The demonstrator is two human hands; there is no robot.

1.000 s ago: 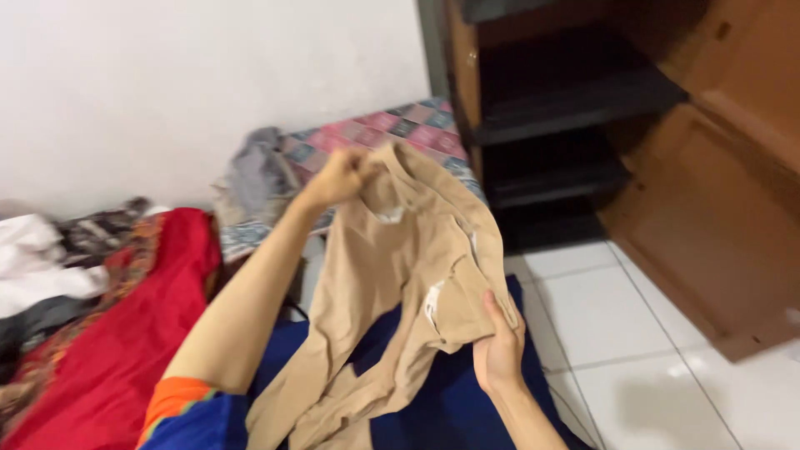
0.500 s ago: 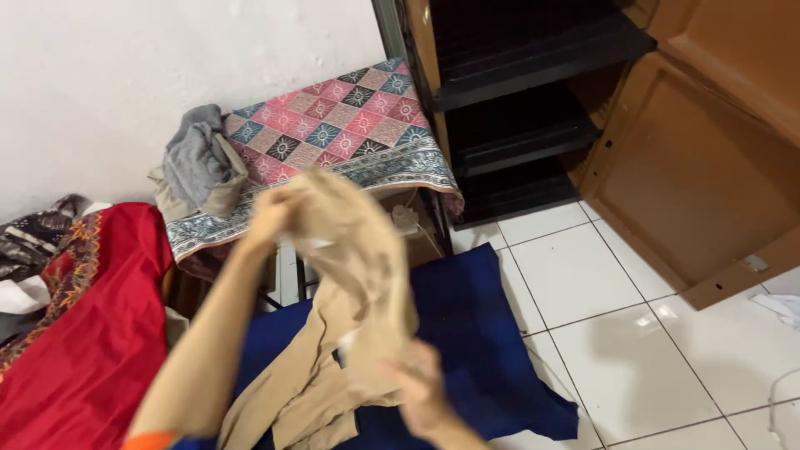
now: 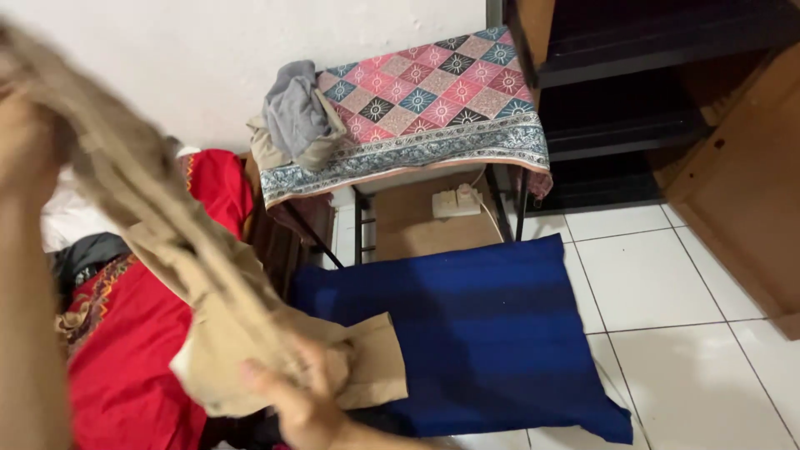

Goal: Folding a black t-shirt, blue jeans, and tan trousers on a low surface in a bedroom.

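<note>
Both hands grip one beige garment (image 3: pixel 208 308). The left hand (image 3: pixel 25 142) is raised at the upper left edge of the view, closed around the top end of the cloth, though it is blurred and I cannot see the fingers clearly. The right hand (image 3: pixel 304 408) is low, near the bottom edge, with its fingers closed on the lower bunch of the fabric.

Between the two hands the garment is pulled into a long band. Its long axis runs on a diagonal, from the upper left down to the lower middle, so the high end points to the left hand and the low end points to the blue cloth. One flat rectangular part of the beige fabric hangs out to the right of the right hand and lies over the edge of that cloth.

One dark blue cloth (image 3: pixel 492 325) is spread flat on the white tiled floor (image 3: pixel 667 367), just right of the garment. One red cloth with a patterned border (image 3: pixel 133 350) lies under and left of the beige garment. Behind, one small table (image 3: pixel 500 187) stands against the white wall (image 3: pixel 208 50), covered with one patterned pink and blue cloth (image 3: pixel 433 100). On its left corner sits one grey crumpled piece of clothing (image 3: pixel 296 112). One white power strip (image 3: pixel 457 202) shows under the table. One brown wooden wardrobe with dark shelves (image 3: pixel 650 100) stands open at the right.
</note>
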